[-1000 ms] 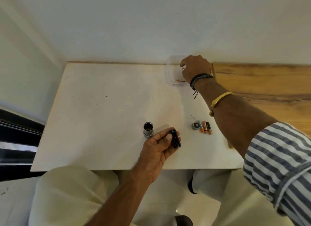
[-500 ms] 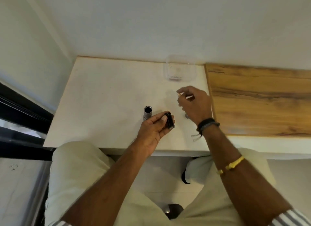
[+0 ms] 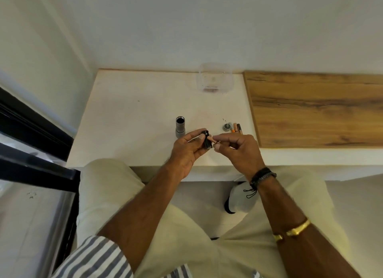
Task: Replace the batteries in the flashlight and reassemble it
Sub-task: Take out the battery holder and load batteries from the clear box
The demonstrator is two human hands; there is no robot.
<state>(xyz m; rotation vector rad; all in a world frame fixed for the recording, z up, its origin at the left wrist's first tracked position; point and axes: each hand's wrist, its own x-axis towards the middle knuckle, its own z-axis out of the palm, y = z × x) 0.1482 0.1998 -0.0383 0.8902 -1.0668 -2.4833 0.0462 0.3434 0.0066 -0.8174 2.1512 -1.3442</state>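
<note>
— Where's the holder?

— My left hand [image 3: 187,148] pinches the black battery holder [image 3: 207,139] above the table's [image 3: 132,116] near edge. My right hand [image 3: 236,148] pinches a fresh battery [image 3: 213,139], its tip at the holder.

— How will you seat it?

— Probably match polarity, line it with the slot, press straight. The flashlight body [image 3: 180,127] stands just behind; the old batteries [image 3: 235,127] lie near the right edge.

Left hand [image 3: 187,148] gripping black battery holder [image 3: 207,140], right hand [image 3: 238,151] pinching a battery [image 3: 213,140] against it — flashlight body [image 3: 180,127] upright behind
</note>
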